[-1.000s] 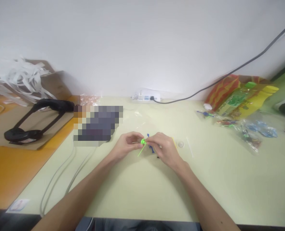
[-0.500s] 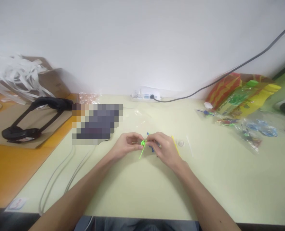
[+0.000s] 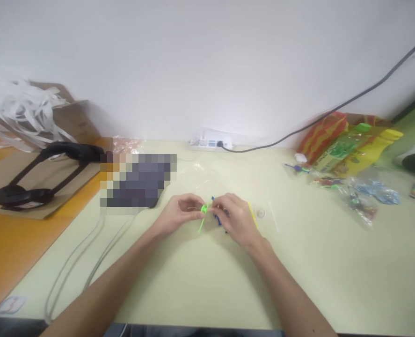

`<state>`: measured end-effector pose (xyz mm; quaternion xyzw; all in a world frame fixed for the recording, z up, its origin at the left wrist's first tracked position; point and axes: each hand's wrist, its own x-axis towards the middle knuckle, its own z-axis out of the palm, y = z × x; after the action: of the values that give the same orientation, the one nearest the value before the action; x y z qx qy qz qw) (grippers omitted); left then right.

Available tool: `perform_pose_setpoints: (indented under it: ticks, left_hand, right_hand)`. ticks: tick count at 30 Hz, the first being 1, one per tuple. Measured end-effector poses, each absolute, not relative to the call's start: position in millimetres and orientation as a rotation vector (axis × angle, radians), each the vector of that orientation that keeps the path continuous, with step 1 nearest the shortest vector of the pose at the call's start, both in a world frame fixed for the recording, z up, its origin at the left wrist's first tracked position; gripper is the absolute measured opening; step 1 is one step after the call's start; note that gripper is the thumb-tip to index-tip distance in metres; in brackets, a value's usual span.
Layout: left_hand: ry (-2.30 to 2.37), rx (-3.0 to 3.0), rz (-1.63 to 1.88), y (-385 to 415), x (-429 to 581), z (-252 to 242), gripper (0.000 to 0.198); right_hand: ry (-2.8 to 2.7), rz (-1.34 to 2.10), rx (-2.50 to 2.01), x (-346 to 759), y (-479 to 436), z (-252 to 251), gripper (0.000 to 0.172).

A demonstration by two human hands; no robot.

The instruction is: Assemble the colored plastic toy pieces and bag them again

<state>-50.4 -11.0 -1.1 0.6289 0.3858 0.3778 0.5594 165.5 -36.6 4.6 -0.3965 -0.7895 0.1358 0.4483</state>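
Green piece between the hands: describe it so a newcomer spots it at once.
From the pale desk, go to the left hand near its middle. That hand pinches the small green piece, which faces the right hand and has a thin stem slanting downward. Its bright green sets it apart from the blue parts and yellow strip by the right hand.

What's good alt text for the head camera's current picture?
A person's left hand holds a small bright green piece, with the right hand close beside it, over a pale table. Blue parts, partly hidden, lie by the right hand; behind, a white power strip sits by the wall.
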Motion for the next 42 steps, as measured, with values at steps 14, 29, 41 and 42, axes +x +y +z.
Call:
perform_pose_setpoints:
  ticks: [14, 29, 41, 42]
  left_hand:
    - [1.211, 2.258, 0.718, 3.0, -66.8, -8.9, 0.031]
    - [1.218, 2.26, 0.746, 0.5, -61.2, -16.0, 0.03]
    - [1.152, 2.372, 0.766, -4.3, -56.0, -8.4, 0.033]
    - [1.149, 2.374, 0.795, -5.5, -56.0, -6.0, 0.034]
  right_hand:
    - [-2.255, 0.233, -1.176, 188.8, -31.5, 3.1, 0.007]
    - [-2.38, 0.21, -1.165, 177.3, -34.1, -1.8, 0.008]
    - [-2.246, 0.243, -1.195, 176.5, -32.5, -4.0, 0.008]
    - [-2.228, 0.245, -1.194, 176.5, -32.4, -3.8, 0.01]
